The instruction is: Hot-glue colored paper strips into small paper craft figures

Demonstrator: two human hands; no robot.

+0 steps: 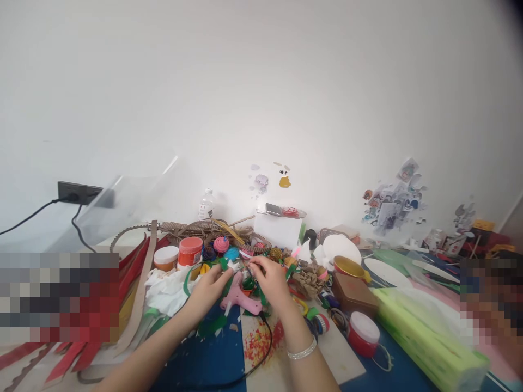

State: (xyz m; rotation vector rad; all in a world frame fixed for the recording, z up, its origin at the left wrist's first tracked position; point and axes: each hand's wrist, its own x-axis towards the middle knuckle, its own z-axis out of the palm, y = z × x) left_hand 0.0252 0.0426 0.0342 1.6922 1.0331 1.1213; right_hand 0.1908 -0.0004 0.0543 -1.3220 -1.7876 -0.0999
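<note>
Green strip (223,264) is up at the fingertips of our left hand (210,283), mid-table; thumb & fingers bend in close to it, but pinching or only touching, we can't tell. Our right hand (267,277) is just beside, thumb & index drawn close together; what's btwn them, if anything, is too small to make out. Nearest us, a sparkly bracelet (302,351) rings our right wrist, & a black cord (271,338) loops over a board (261,345) w/ red & yellow specks on the blue table (196,354). Red jar (362,348) w/ white lid stands to the R, near a yellow-green pack (429,337). Below & btwn our hands lies a pink glue gun (241,298). A bit farther, L side: crumpled white cloth or paper (169,288), then an orange jar (190,253) next to a white-lidded jar (166,258). R side: brown box (355,294), gold tin (349,267) at its back edge. Behind all that, approx. centre-L, cardboard strips (188,230) lie heaped, w/ a clear bottle (207,207) upright by the wall (245,81). Phone (273,209) rests nr. the wall too; stickers (392,204) cluster on it far R, power strip (84,194) far L.
</note>
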